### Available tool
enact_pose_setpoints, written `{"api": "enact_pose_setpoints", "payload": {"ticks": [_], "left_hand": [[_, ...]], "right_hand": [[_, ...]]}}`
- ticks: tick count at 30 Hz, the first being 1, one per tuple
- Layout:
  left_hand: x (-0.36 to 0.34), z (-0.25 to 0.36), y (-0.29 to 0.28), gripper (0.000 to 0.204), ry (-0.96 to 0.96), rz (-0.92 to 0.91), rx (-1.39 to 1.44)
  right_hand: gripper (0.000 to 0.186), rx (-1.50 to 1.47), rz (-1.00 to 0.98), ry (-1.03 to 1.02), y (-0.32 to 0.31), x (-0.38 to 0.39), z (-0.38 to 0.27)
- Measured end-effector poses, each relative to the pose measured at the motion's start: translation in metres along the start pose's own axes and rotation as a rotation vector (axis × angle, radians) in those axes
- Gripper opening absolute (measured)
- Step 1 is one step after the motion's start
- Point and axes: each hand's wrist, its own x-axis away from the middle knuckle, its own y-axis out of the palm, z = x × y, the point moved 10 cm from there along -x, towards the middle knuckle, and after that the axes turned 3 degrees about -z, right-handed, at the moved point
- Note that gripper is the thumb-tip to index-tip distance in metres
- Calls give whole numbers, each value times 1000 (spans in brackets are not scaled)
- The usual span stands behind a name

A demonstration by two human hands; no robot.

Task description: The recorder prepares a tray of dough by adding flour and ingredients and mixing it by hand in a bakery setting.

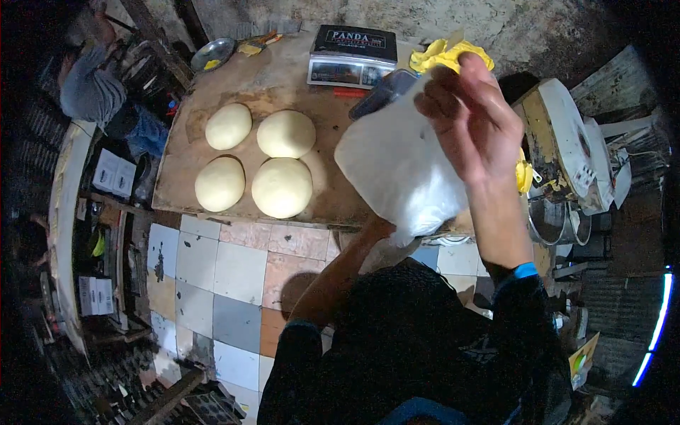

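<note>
Black clothing [397, 347] fills the foreground as a person stands at a worn brown worktop [290, 81], its surface stained and scuffed, above a patchwork floor [241, 265] of white, grey, pink and rust-coloured tiles, some of them chipped. Behind the worktop rises a rough, blotched wall [496, 21]; at far left, another person in a grey top [88, 88] and blue jeans is partly lost in shadow. Translucent plastic [397, 159], filmy and glossy, hangs over the worktop's right half, spread wide at its upper left and gathered into shiny creases near the front edge. Raised beside its upper right, the right hand [489, 124] is half open with fingers bent; whether they grip the film cannot be told. Mostly hidden behind the lower end is the left hand [381, 228], its opening and hold impossible to make out. Left of the plastic sit four smooth, pale dough rounds [282, 188], the right-hand pair touching. Beyond them stand a black-and-white box [353, 57], crumpled yellow plastic [450, 57] and a shallow metal bowl [212, 53].
</note>
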Motion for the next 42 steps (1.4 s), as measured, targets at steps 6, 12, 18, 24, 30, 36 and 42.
{"api": "enact_pose_setpoints", "payload": {"ticks": [6, 12, 18, 24, 30, 36, 42], "left_hand": [[16, -23, 60, 28, 10, -167, -176], [46, -157, -73, 32, -508, 283, -89], [-15, -101, -119, 48, -516, 127, -459], [-39, -66, -137, 49, -601, 454, 310], [-97, 61, -3, 48, -542, 65, 2267], [-114, 71, 30, 59, -590, 256, 2153], [-143, 71, 60, 69, -609, 461, 2015]], "right_hand": [[2, -140, -152, -55, -4, -17, -28], [33, 11, -451, -142, 20, -4, -97], [25, 220, -389, -84, 38, 0, -116], [15, 398, -111, 82, 0, 29, -116], [45, 183, -208, 83, -33, 28, -141], [6, 196, -151, 231, -123, -37, -108], [18, 146, 79, 370, -286, -70, -65]]}}
